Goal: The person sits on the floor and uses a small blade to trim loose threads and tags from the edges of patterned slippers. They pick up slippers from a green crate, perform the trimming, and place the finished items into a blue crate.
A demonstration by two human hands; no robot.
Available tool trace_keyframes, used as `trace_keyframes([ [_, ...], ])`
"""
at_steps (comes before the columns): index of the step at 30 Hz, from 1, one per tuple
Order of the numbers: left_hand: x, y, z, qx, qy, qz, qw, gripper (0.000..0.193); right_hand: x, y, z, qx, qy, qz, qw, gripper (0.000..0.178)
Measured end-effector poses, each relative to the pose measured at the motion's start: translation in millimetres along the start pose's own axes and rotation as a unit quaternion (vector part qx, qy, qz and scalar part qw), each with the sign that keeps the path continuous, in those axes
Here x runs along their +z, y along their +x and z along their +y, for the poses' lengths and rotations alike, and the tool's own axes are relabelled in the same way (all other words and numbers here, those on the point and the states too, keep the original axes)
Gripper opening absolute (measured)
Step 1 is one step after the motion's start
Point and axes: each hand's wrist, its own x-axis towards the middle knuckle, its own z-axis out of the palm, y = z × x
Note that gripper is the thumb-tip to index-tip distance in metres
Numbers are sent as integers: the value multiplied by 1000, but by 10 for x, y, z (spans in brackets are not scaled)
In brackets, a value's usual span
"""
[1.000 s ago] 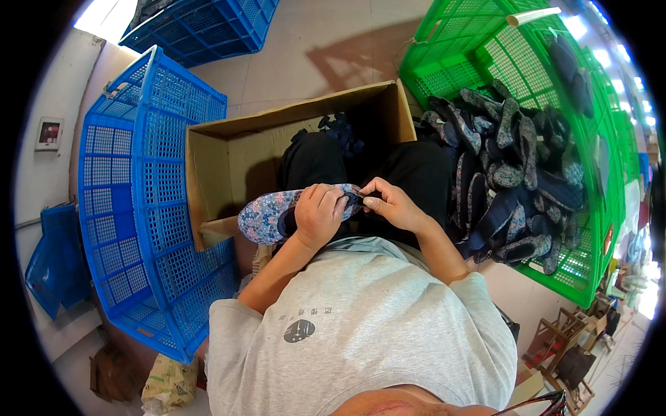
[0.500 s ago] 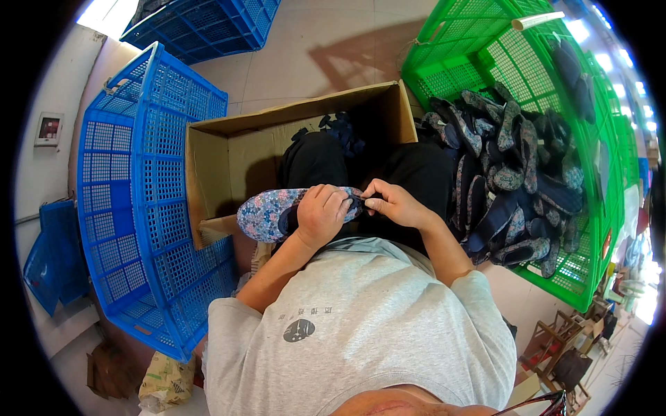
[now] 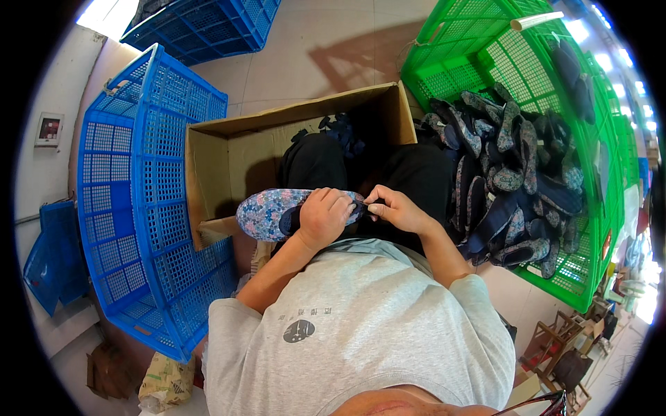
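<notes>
A blue slip-on shoe (image 3: 261,214) with a pink and white floral pattern lies across my lap, its toe to the left and its dark opening showing. My left hand (image 3: 324,218) is closed over the shoe's middle and steadies it. At the heel end, my right hand (image 3: 397,209) is closed in a pinch, thumb against forefinger, on a small dark piece by the heel. Whether that piece belongs to the shoe is too small to tell. Just beyond my knees, a cardboard box (image 3: 210,163) stands with dark blue pieces (image 3: 340,132) inside.
On the right, a green plastic crate (image 3: 517,69) holds a heap of dark floral shoes (image 3: 510,177). A blue crate (image 3: 163,125) stands at the left, close to the box. Another blue crate (image 3: 215,31) is at the far left. A wrapped package (image 3: 166,383) sits at the lower left.
My right fingers have shifted slightly at the heel, where the dark piece shows a little more. My left hand has moved slightly on the shoe, which stays in place.
</notes>
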Motion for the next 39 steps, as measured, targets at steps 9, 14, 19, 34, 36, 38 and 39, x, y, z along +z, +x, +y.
trace_keyframes([
  [9, 24, 6, 9, 20, -4, -3, 1000, 18, 66, 10, 254, 59, 183, 195, 962, 9],
  [14, 19, 2, 10, 24, -2, 1, 1000, 19, 138, 46, 175, 49, 266, 272, 924, 15],
  [19, -73, 97, 43, -2, 14, 5, 1000, 20, 215, 1, 161, 58, 173, 241, 953, 28],
  [34, -300, 911, 173, -181, 65, -25, 981, 20, 354, 678, -431, -92, -238, 377, 890, 60],
  [36, -274, 981, 243, -182, 28, -17, 983, 20, 252, 744, -466, -143, -222, 408, 874, 51],
  [38, -243, 1072, 318, -197, -21, -9, 980, 20, 117, 727, -532, -177, -189, 407, 876, 48],
  [39, -237, 1081, 337, -162, 14, -2, 987, 20, 54, 708, -571, -206, -181, 394, 877, 48],
])
